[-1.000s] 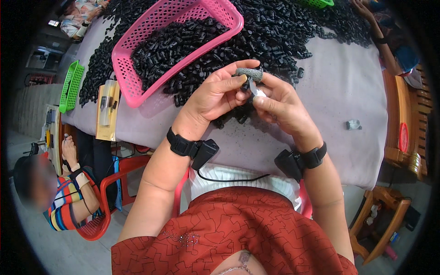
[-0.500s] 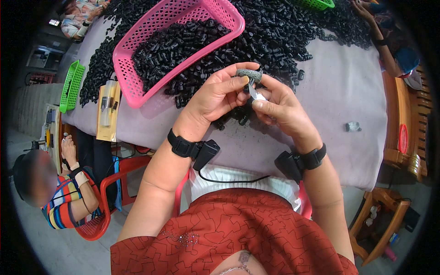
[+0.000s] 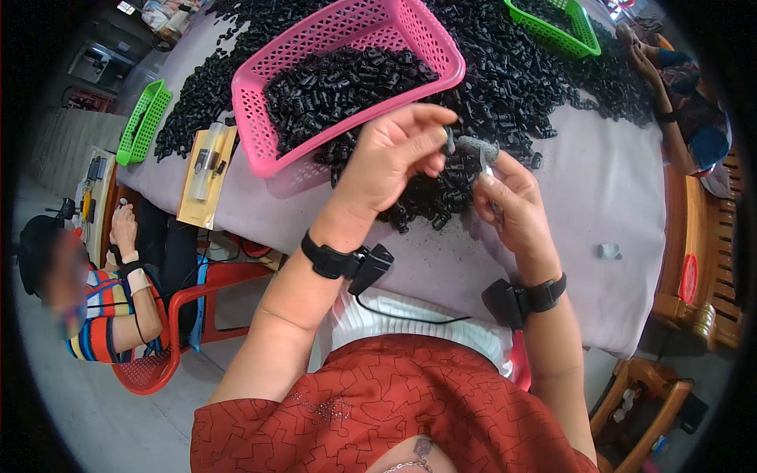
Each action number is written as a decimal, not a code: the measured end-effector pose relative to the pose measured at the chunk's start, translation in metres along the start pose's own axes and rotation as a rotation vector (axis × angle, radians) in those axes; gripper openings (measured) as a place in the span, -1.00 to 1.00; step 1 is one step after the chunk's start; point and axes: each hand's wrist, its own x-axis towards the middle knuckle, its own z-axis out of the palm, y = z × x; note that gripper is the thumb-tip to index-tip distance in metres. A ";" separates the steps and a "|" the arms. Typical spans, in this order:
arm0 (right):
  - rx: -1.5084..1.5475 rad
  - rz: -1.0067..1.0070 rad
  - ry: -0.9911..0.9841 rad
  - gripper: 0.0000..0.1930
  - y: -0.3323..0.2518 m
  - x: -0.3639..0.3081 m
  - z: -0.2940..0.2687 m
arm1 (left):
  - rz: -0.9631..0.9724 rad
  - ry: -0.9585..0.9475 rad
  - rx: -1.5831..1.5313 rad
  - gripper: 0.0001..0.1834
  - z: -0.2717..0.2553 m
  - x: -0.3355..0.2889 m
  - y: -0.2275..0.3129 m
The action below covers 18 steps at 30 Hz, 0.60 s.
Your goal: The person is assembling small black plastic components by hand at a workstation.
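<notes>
Two things in hand above the tabletop (image 3: 583,181). Pinching a small dark piece (image 3: 449,140) in the left hand (image 3: 388,158), between thumb and index fingers (image 3: 430,143) pressed close, with the rest curled; too small to make out further. Gripping a small blade (image 3: 486,164) in the right hand (image 3: 516,206), between thumb and index, with a grey cover (image 3: 476,147) on that index. Apart now, piece and blade, but near.

Clockwise around the hands: at twelve, heaped black parts (image 3: 505,94); at one, a green basket (image 3: 552,39); at four, a grey scrap (image 3: 609,251) on the tabletop; at eight, a seated co-worker (image 3: 130,303) in stripes; at nine, a yellow packet (image 3: 193,209) under a clear tube (image 3: 206,162); between ten and eleven, a pink basket (image 3: 315,145) with more black parts inside.
</notes>
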 end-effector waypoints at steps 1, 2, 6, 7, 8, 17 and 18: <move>-0.001 -0.012 -0.002 -0.61 0.000 0.001 0.000 | 0.117 0.037 0.114 -0.79 0.002 0.000 0.012; -0.001 -0.023 -0.002 -0.61 0.001 0.001 -0.001 | 0.233 0.074 0.227 -0.81 0.002 0.001 0.023; -0.014 -0.057 -0.027 -0.62 0.001 0.003 0.000 | 0.664 0.365 0.720 -0.80 -0.017 0.017 0.059; -0.012 -0.054 -0.029 -0.62 0.000 0.003 0.002 | 0.763 0.399 0.955 -0.79 -0.027 0.022 0.062; -0.027 -0.055 0.014 -0.63 -0.001 0.004 0.004 | 0.857 0.431 1.193 -0.77 -0.035 0.024 0.062; -0.080 -0.081 0.189 -0.67 -0.002 0.005 -0.006 | 0.251 -0.163 1.246 -0.79 -0.001 0.013 0.015; -0.078 -0.099 0.200 -0.67 -0.003 0.005 -0.002 | 0.222 -0.286 1.376 -0.79 -0.006 0.012 0.013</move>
